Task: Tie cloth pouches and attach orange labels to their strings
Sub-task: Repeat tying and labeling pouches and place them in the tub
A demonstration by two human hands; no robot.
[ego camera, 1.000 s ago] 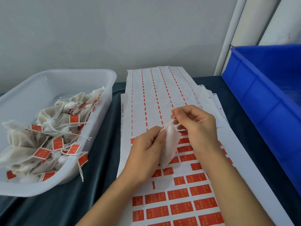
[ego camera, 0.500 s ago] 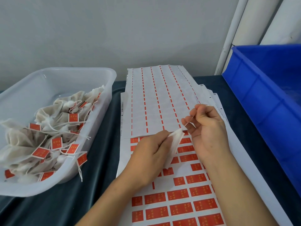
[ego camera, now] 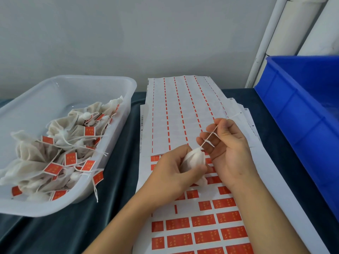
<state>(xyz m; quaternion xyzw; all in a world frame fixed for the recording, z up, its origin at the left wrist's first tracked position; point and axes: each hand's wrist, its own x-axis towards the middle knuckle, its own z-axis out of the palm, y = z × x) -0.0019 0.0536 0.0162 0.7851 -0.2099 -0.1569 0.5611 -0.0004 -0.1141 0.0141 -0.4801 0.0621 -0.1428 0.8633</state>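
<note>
Desk point(ego camera: 117, 208) under dark cloth. Blue bin point(ego camera: 302, 125) far right. Clear tub point(ego camera: 102, 182) left, loaded with tied pouches point(ego camera: 36, 158) wearing orange tags. Label sheets point(ego camera: 183, 110) stacked down middle, top half peeled bare, orange labels point(ego camera: 203, 220) left on near half. Both hands over sheets. Left hand point(ego camera: 170, 173) fingers curled round small white pouch point(ego camera: 194, 160), gripping body. Right hand point(ego camera: 227, 147) fingers pinching string point(ego camera: 211, 134), pulled taut up from pouch neck, loose end trailing right.

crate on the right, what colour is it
Solid blue crate, seen best in the head view, the only one.
</note>
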